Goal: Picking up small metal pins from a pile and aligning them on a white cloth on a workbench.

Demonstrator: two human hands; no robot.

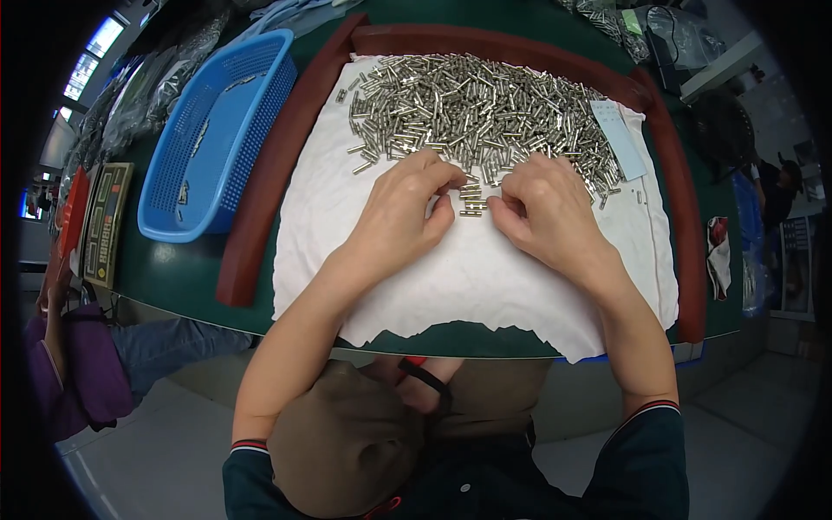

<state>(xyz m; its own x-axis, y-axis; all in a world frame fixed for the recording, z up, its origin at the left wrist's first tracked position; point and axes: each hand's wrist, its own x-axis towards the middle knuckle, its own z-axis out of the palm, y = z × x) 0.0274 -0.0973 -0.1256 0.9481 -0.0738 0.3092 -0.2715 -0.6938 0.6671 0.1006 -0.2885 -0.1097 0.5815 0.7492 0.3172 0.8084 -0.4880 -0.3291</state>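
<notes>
A large heap of small silvery metal pins [468,100] covers the far part of a white cloth [433,286]. Close in front of it, a short row of these pins [472,208] lies side by side between my hands. My left hand [406,201] is at the row's left, index finger curved toward the pins, with a gap between thumb and index. At the right, my right hand [555,208] has its fingers curled and its thumb tip beside the row. Whether anything is inside those curled fingers is hidden.
Dark red wooden bars [282,173] frame the cloth on three sides. A blue perforated basket [230,130] stands to the left on the green table [173,282]. A pale blue paper slip [620,143] lies at the heap's right edge. Another person in purple [87,368] sits at the left.
</notes>
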